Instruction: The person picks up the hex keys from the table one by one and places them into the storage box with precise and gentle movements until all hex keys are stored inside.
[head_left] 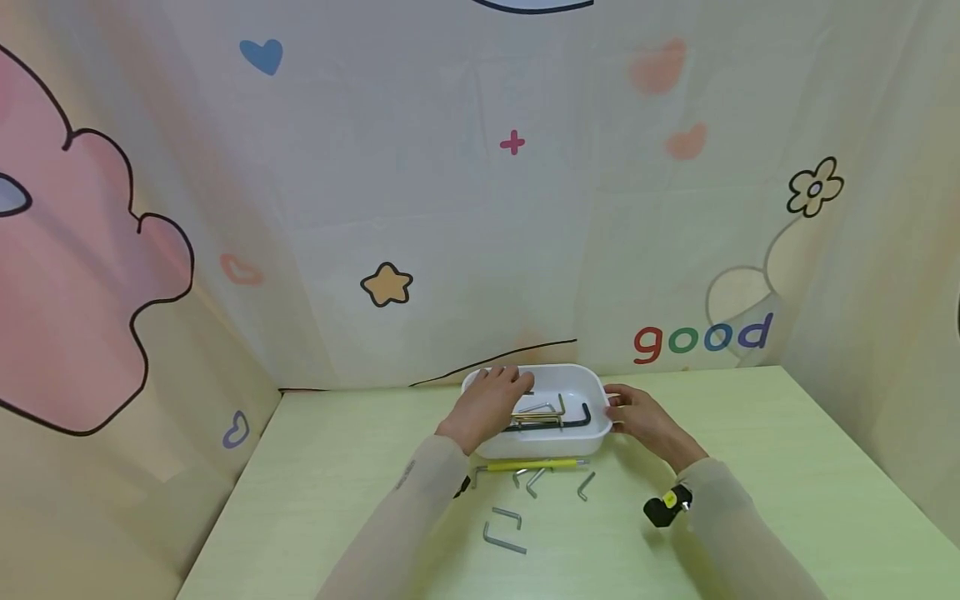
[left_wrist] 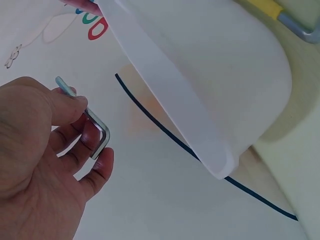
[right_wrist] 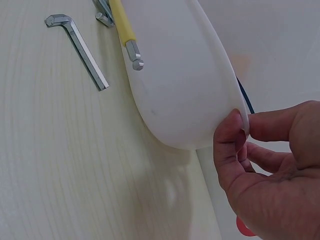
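Observation:
A silver hex key is pinched between the thumb and fingers of my left hand. In the head view that left hand is over the left part of a white plastic tray. My right hand grips the tray's right rim, thumb on one side and fingers on the other, as the right wrist view shows with the hand. Inside the tray lie several hex keys, among them a long black one and gold-toned ones. The left hand covers part of the tray.
A yellow-sleeved hex key lies along the tray's front. Several silver hex keys are loose on the pale table, including one nearest me and another to the right. A printed curtain hangs behind the table's back edge.

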